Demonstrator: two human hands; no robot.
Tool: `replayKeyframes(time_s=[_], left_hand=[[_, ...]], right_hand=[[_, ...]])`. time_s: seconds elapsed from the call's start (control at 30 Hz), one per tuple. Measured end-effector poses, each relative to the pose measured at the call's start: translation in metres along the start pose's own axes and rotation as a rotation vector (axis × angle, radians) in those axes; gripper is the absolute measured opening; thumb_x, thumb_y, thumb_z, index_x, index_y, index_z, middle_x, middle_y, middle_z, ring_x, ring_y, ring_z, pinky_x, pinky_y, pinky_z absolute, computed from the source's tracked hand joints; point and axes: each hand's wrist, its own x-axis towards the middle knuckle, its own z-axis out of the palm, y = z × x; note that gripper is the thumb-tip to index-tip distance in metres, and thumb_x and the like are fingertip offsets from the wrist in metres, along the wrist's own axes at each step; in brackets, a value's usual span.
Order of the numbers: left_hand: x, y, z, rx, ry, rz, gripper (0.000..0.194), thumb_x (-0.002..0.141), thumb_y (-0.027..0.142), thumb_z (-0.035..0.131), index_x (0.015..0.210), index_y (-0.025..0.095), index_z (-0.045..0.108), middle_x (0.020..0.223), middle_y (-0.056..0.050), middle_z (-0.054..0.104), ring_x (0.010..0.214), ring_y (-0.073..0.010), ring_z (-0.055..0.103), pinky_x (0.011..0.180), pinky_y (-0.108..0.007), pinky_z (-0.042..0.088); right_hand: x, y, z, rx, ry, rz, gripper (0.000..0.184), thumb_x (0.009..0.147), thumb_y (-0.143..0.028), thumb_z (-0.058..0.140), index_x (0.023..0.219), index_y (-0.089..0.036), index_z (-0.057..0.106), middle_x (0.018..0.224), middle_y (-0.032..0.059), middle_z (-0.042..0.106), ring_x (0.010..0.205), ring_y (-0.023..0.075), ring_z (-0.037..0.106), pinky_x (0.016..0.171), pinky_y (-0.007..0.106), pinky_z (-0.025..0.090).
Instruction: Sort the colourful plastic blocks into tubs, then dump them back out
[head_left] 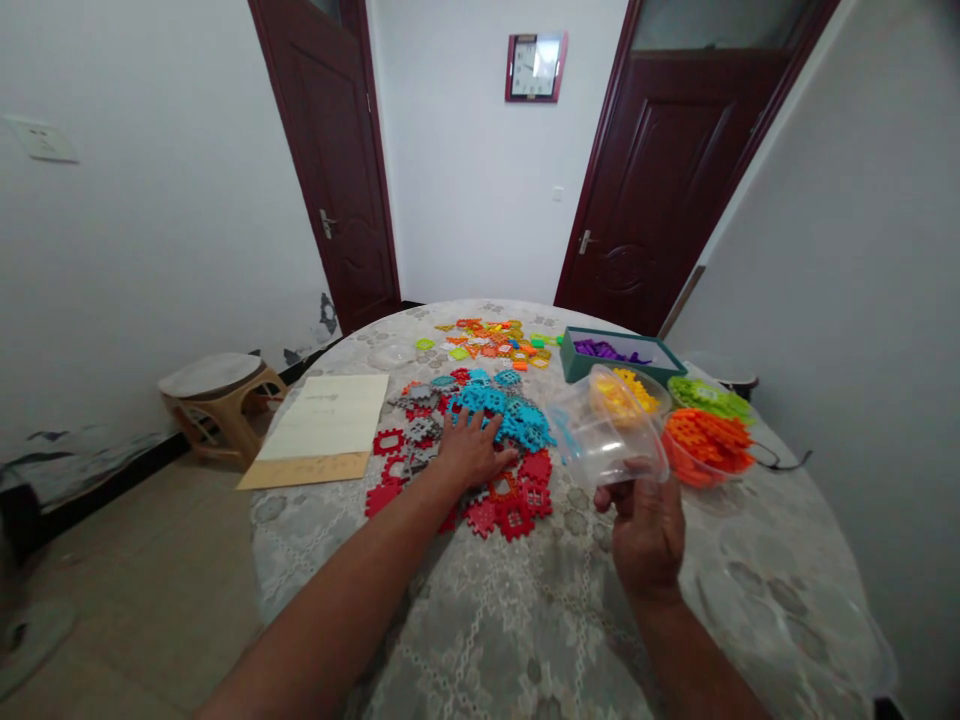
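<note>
My left hand lies palm down, fingers spread, on a heap of flat plastic building pieces: blue ones at its fingertips, red ones near the wrist, grey ones to its left. My right hand is closed on the rim of a clear, empty-looking plastic bowl, held tilted above the round table, its mouth turned towards the blue pieces.
Bowls of yellow, orange and green pieces stand at the right, beside a green box of purple pieces. Mixed orange and green pieces lie farther back. Papers overhang the left edge; a stool stands beyond.
</note>
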Motion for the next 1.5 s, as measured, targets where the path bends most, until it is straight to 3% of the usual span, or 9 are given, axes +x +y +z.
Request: replayKeyframes(time_s=[0.17,0.37,0.6,0.87,1.07,1.27,1.37,1.5], left_hand=[[-0.036,-0.013,-0.002,0.063,0.077,0.036,0.075,0.098,0.074,0.039,0.158,0.029,0.049,0.163,-0.017,0.049,0.152,-0.0461,0.038,0.123,-0.071,0.019],[-0.081,-0.032,-0.008,0.045,0.112,-0.011,0.063,0.101,0.065,0.047,0.154,0.032,0.053,0.163,-0.015,0.049,0.155,-0.0441,0.036,0.122,-0.072,0.026],[-0.11,-0.022,-0.008,0.019,0.107,0.026,0.064,0.101,0.061,0.049,0.158,0.032,0.049,0.164,-0.013,0.049,0.156,-0.0419,0.035,0.125,-0.068,0.024],[-0.078,-0.003,-0.014,-0.008,0.069,0.093,0.067,0.102,0.065,0.043,0.16,0.031,0.043,0.168,-0.012,0.044,0.156,-0.0395,0.035,0.125,-0.068,0.024],[-0.028,0.011,-0.017,-0.027,0.109,0.154,0.066,0.103,0.063,0.044,0.163,0.034,0.04,0.171,-0.009,0.04,0.157,-0.0389,0.032,0.125,-0.067,0.024],[0.022,0.021,-0.006,-0.018,-0.001,0.185,0.059,0.101,0.065,0.046,0.157,0.044,0.048,0.171,-0.007,0.039,0.153,-0.0425,0.036,0.12,-0.07,0.028],[0.025,0.012,-0.003,-0.005,0.003,0.15,0.057,0.103,0.063,0.044,0.155,0.042,0.051,0.165,-0.009,0.047,0.149,-0.0421,0.042,0.117,-0.067,0.034],[0.009,-0.009,-0.011,0.033,0.015,0.086,0.055,0.105,0.057,0.044,0.153,0.032,0.054,0.146,-0.016,0.062,0.139,-0.0391,0.05,0.112,-0.061,0.039]], right_hand=[[0.0,0.002,-0.002,-0.022,-0.007,-0.018,0.034,0.102,-0.055,0.056,0.111,-0.023,0.059,0.084,-0.001,0.065,0.062,0.0138,0.063,0.06,0.03,0.05],[0.001,0.002,-0.002,-0.04,-0.022,-0.05,0.032,0.104,-0.053,0.055,0.113,-0.023,0.06,0.074,-0.0028,0.062,0.062,0.0146,0.061,0.058,0.029,0.048],[-0.002,0.004,0.004,-0.056,-0.037,-0.017,0.037,0.101,-0.057,0.058,0.113,-0.022,0.061,0.08,-0.0016,0.065,0.064,0.0143,0.061,0.057,0.028,0.048],[-0.001,0.001,0.004,-0.021,0.023,-0.054,0.035,0.101,-0.055,0.058,0.113,-0.022,0.059,0.083,-0.0017,0.065,0.063,0.0132,0.061,0.057,0.027,0.047],[-0.001,-0.011,0.003,0.044,0.057,-0.101,0.029,0.105,-0.051,0.054,0.115,-0.024,0.056,0.087,-0.0016,0.065,0.064,0.0132,0.062,0.059,0.028,0.048],[-0.004,-0.005,0.002,-0.021,0.024,-0.11,0.028,0.106,-0.048,0.052,0.117,-0.023,0.057,0.078,-0.0028,0.063,0.066,0.0141,0.06,0.061,0.028,0.047],[-0.003,-0.005,0.001,-0.017,0.028,-0.109,0.026,0.106,-0.047,0.052,0.118,-0.023,0.057,0.083,-0.0019,0.064,0.068,0.0143,0.062,0.062,0.028,0.048],[-0.001,-0.011,0.001,0.011,0.009,-0.12,0.024,0.107,-0.045,0.051,0.118,-0.025,0.056,0.081,-0.0028,0.062,0.066,0.0137,0.059,0.06,0.027,0.048]])
